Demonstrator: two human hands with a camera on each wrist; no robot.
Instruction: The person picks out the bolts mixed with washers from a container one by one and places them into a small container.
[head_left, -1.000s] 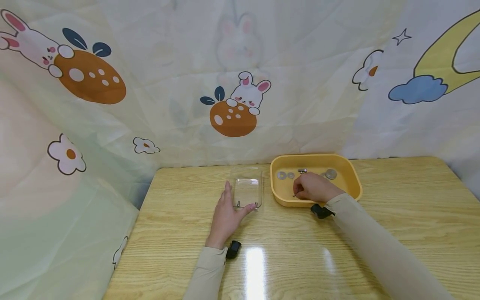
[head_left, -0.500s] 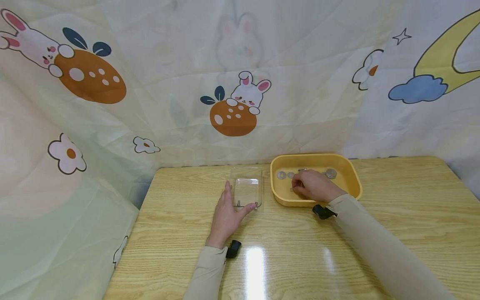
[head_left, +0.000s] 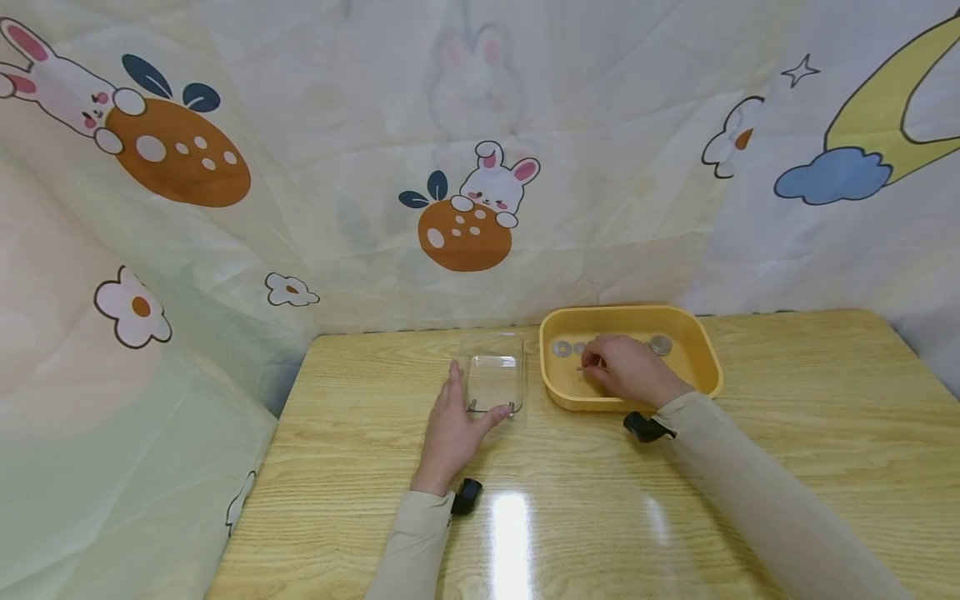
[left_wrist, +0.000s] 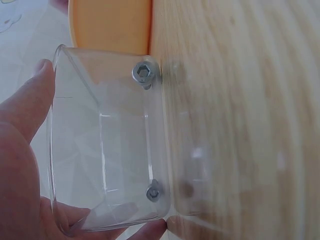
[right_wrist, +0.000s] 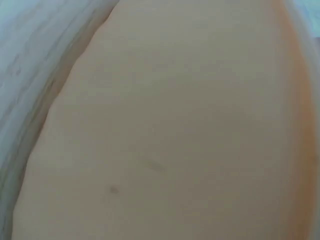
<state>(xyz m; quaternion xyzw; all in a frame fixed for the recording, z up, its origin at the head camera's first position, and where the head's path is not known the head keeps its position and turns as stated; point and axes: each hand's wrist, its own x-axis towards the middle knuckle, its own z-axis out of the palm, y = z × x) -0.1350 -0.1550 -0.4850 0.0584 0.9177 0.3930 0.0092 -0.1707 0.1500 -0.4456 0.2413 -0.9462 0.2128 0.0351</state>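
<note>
My left hand [head_left: 452, 433] holds a clear plastic box [left_wrist: 125, 135] on the table, with its thumb [left_wrist: 30, 102] at one side of the rim and its fingers along the opposite side. Inside lie two metal socket-head bolts, a larger bolt [left_wrist: 143, 73] and a smaller bolt [left_wrist: 153, 192]. Over the yellow tray [head_left: 557, 392], my right hand [head_left: 630, 371] pinches a thin metal screw [head_left: 581, 368] between thumb and fingers; most of it is hidden. In the right wrist view, blurred skin of the right hand [right_wrist: 160, 110] fills the picture.
In the tray, washers [head_left: 562, 349] lie at the left and a stack of round metal pieces [head_left: 661, 344] at the right. The tray's raised walls stand just right of the box. A printed cloth [head_left: 360, 250] hangs behind the wooden table [head_left: 570, 517].
My right hand has moved back, away from the tray's front wall, with the thin screw in its pinch, and covers the bolt seen there earlier. The left hand keeps its place on the box.
</note>
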